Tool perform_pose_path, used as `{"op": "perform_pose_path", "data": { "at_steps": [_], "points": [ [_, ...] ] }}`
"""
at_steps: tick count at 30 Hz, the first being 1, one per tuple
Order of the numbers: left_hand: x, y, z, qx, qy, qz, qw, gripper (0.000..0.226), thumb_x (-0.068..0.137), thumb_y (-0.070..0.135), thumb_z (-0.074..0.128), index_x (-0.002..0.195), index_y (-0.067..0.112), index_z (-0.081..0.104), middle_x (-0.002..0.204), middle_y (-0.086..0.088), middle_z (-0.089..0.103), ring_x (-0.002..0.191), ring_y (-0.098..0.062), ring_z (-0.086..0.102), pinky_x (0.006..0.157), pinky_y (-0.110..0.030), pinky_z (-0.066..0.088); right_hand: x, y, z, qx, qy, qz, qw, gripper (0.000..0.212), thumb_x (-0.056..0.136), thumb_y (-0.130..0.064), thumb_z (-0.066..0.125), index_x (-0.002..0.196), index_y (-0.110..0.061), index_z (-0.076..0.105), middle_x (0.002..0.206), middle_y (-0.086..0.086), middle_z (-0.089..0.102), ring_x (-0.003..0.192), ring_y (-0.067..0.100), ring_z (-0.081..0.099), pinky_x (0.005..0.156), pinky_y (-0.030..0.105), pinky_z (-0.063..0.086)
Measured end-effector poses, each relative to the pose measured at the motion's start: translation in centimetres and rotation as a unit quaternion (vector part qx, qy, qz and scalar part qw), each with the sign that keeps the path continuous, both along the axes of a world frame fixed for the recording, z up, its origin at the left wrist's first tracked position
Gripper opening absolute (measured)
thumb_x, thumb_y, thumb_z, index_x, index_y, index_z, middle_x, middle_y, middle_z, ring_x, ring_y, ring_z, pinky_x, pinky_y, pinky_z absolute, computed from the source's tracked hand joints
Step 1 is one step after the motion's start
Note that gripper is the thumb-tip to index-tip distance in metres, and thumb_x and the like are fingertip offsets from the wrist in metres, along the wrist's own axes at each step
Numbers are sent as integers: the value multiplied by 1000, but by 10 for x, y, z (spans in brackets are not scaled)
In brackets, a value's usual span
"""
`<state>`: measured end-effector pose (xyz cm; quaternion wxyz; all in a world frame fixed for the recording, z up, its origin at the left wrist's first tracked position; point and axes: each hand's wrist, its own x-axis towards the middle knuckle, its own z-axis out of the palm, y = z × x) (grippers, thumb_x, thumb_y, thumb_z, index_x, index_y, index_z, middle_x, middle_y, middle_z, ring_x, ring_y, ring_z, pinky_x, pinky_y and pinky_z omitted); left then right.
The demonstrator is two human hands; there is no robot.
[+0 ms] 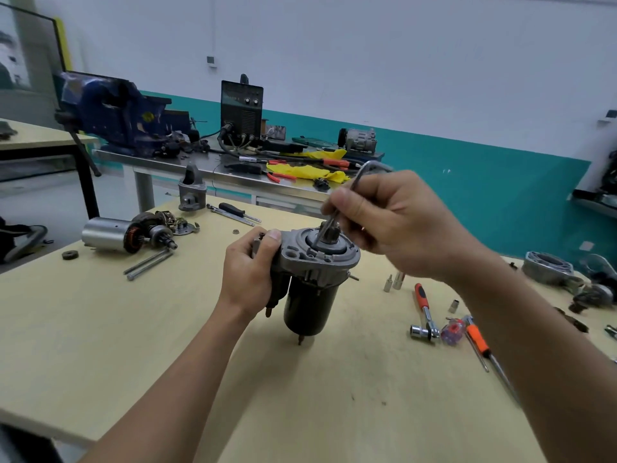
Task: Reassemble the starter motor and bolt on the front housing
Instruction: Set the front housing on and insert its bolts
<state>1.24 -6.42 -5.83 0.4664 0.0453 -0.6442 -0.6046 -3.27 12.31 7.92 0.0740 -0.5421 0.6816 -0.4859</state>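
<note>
A starter motor stands upright on the wooden table, black body down and grey aluminium end plate on top. My left hand grips its left side, thumb on the plate's edge. My right hand holds a bent metal hex key whose lower end reaches down to the pinion gear at the plate's centre. A grey front housing stands at the table's far edge.
A second dismantled motor with armature and two long bolts lie at left. A ratchet, sockets, screwdrivers and another housing lie at right. Behind stands a steel bench with a vise and welder.
</note>
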Motion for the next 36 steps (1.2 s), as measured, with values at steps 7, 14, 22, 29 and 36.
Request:
{"op": "perform_pose_path", "data": {
  "at_steps": [7, 14, 22, 29, 36],
  "points": [
    [0, 1, 0, -8, -1, 13, 1000, 54, 83, 52, 52, 69, 0, 53, 65, -4, 51, 66, -19, 48, 63, -37, 39, -6, -14, -12, 39, 89, -55, 994, 27, 100, -26, 53, 79, -19, 68, 62, -3, 64, 46, 7, 53, 44, 25, 45],
    [1, 1, 0, -4, -6, 3, 1000, 50, 83, 53, 53, 71, 5, 58, 67, -5, 56, 68, -19, 52, 64, -38, 42, -8, -16, -14, 45, 89, -51, 994, 27, 100, -26, 52, 77, -22, 67, 63, -2, 64, 44, 6, 52, 45, 24, 47],
    [1, 1, 1, -11, -9, 5, 1000, 37, 83, 53, 52, 65, 21, 61, 63, 5, 57, 64, -13, 52, 59, -29, 44, -8, -24, -11, 46, 95, -32, 994, 24, 99, -25, 55, 80, -18, 69, 59, -4, 62, 42, 4, 51, 43, 23, 45],
    [0, 0, 1, -6, -5, 6, 1000, 38, 82, 52, 53, 66, 18, 61, 62, 5, 56, 64, -12, 52, 59, -30, 43, -6, -32, -18, -10, 106, -64, 992, 30, 96, -27, 62, 78, -6, 72, 58, 6, 64, 42, 5, 50, 41, 22, 41],
    [1, 1, 0, -6, -1, -3, 1000, 41, 83, 52, 54, 70, 14, 62, 65, 0, 59, 66, -15, 54, 62, -33, 44, -2, -41, -30, -109, 128, -132, 977, 28, 88, -28, 73, 64, -14, 70, 52, -9, 58, 45, 6, 51, 46, 16, 39]
  ]
}}
